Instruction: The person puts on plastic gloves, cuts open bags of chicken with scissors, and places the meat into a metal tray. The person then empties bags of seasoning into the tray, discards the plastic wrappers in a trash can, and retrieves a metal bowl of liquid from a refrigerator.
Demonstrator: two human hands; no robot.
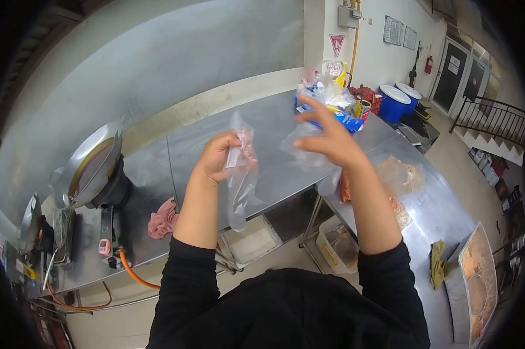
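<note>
My left hand [219,154] is closed on a crumpled clear plastic bag [239,189], which hangs down in front of the steel table. Pinkish patches show through its upper part; I cannot make out what they are. To the right, my right hand [329,136] is raised with its fingers spread and nothing gripped. Behind and below that hand lies more thin clear plastic [302,148], partly hidden by it. Blue packaging [350,120] and a heap of plastic bags [329,87] sit beyond my right fingers.
A large wok [94,168] stands on a burner at the left, near a pink cloth [163,220] and an orange hose [137,273]. On the right table are a bag of food [401,174], a green cloth [438,264] and a tray [477,285]. Blue drums [393,104] stand behind.
</note>
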